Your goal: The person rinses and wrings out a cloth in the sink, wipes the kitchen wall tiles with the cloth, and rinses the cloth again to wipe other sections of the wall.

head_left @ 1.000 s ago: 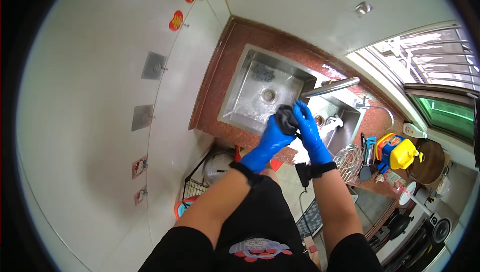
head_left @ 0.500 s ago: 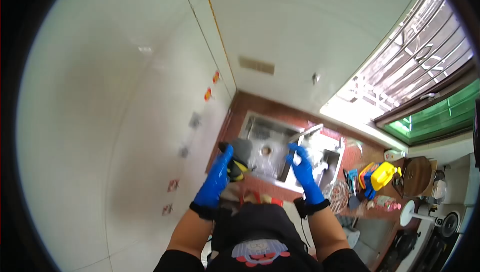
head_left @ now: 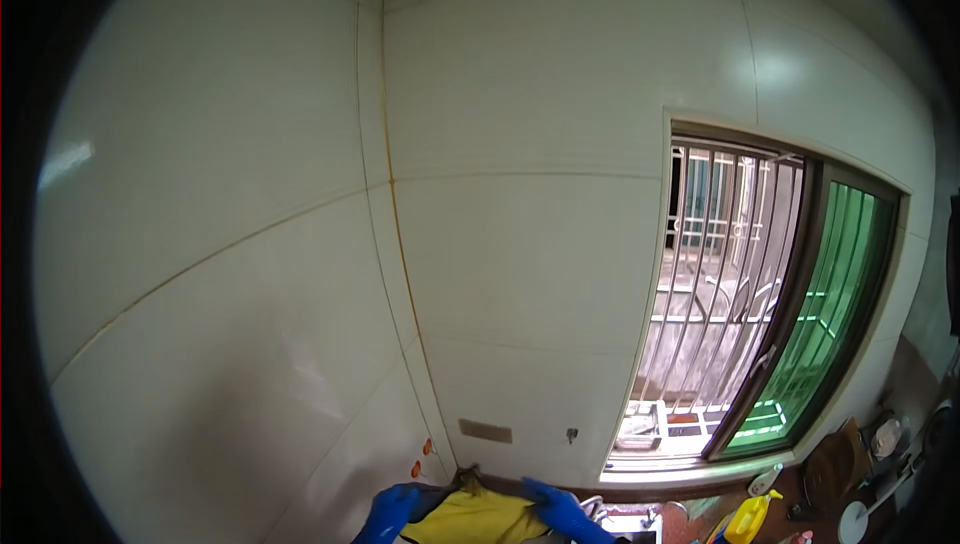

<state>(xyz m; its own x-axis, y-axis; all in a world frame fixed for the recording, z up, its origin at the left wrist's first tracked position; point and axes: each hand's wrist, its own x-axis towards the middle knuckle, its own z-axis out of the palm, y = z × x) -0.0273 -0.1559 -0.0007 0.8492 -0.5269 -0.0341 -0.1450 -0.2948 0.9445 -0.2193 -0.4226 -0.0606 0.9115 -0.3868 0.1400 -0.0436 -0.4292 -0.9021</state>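
Item: yellow cloth (head_left: 478,519), with a dark patch at its top edge, stretched flat between my two hands low in view, in front of the tiled wall corner (head_left: 395,244).
My left hand (head_left: 390,516), blue-gloved: fingers clamped on the cloth's left edge.
My right hand (head_left: 562,514), blue-gloved: fingers clamped on its right edge.
Nearby: barred window (head_left: 720,304) to the right; yellow bottle (head_left: 745,521) on the table below it.

Barred window (head_left: 715,304), yellow bottle (head_left: 748,519)
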